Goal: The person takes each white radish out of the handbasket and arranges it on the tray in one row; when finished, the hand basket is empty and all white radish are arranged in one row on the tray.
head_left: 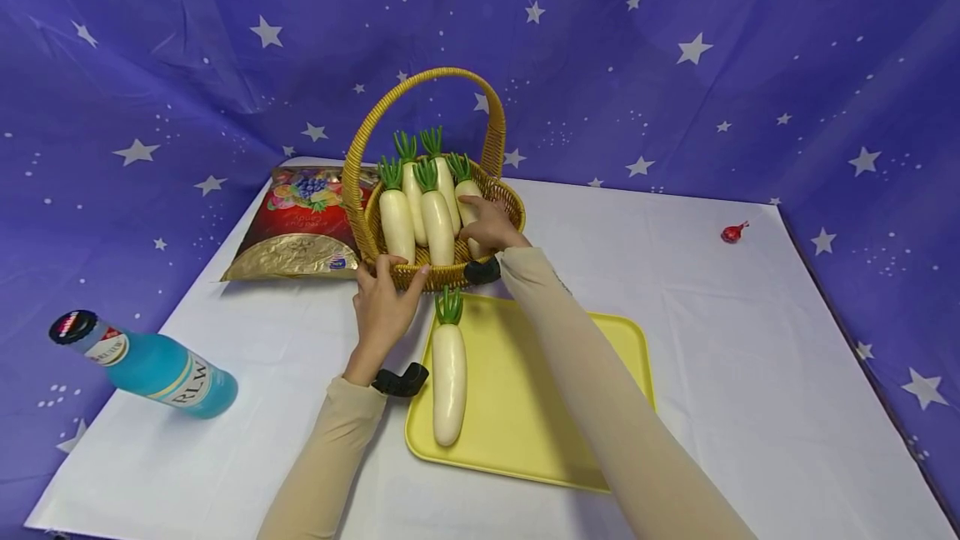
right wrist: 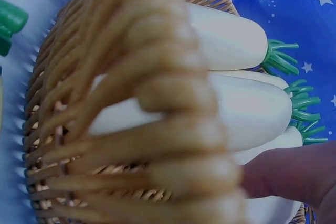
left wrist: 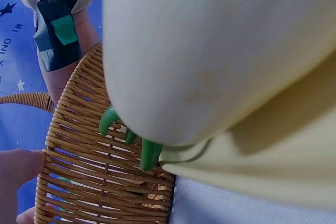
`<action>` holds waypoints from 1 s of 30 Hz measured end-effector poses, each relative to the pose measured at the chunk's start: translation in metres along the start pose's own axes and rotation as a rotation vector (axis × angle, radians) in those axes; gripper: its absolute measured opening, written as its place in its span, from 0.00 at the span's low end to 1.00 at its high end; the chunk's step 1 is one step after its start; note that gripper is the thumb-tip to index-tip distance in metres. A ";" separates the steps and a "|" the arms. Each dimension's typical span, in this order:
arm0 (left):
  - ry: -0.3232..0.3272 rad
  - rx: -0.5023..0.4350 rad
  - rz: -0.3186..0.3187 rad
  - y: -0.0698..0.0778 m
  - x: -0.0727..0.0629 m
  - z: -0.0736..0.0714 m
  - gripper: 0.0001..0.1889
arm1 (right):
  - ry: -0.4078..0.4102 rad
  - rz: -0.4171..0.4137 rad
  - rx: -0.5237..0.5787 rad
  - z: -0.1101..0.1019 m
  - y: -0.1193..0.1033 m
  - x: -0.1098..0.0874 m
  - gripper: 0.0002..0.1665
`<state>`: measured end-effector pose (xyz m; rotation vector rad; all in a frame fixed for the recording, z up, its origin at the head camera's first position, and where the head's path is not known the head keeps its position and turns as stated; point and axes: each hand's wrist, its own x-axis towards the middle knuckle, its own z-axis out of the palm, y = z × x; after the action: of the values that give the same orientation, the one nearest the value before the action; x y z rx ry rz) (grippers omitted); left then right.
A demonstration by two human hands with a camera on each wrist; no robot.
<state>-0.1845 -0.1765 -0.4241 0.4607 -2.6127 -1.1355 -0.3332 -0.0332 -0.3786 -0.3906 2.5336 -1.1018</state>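
Note:
A wicker basket [head_left: 516, 205] with an arched handle holds several white radishes [head_left: 437, 223] with green tops. My left hand [head_left: 381, 304] grips the basket's near rim; its thumb [left wrist: 22, 169] shows on the wicker edge in the left wrist view. Inside the basket, my right hand [head_left: 491, 225] holds the rightmost radish [head_left: 470, 189], thumb on its left side. The right wrist view shows the thumb [right wrist: 278, 174] beside white radish bodies, with blurred wicker hiding much of the grasp. Another radish [head_left: 449, 382] lies lengthwise on a yellow tray [head_left: 525, 407], its leaves close to the basket.
Left of the basket lies a red and gold candy bag [head_left: 303, 227]. A blue bottle [head_left: 176, 372] with a black cap stands at the front left. One red wrapped candy [head_left: 732, 232] sits far right on the white tablecloth [head_left: 750, 373]. A starry purple curtain [head_left: 637, 65] rises behind.

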 end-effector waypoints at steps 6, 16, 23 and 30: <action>0.004 -0.002 0.005 0.000 0.000 0.000 0.27 | -0.014 -0.047 0.076 -0.002 0.002 -0.001 0.42; 0.000 -0.004 0.001 0.000 0.000 0.001 0.28 | -0.064 -0.097 0.243 -0.008 0.009 0.002 0.40; 0.001 -0.006 0.001 0.000 -0.001 0.001 0.27 | -0.103 -0.069 0.504 -0.015 0.016 0.008 0.40; 0.008 -0.006 0.004 0.000 0.000 0.002 0.28 | -0.130 -0.095 0.647 -0.020 0.020 0.006 0.39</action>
<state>-0.1848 -0.1756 -0.4254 0.4577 -2.6017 -1.1371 -0.3493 -0.0095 -0.3816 -0.3847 1.9182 -1.7741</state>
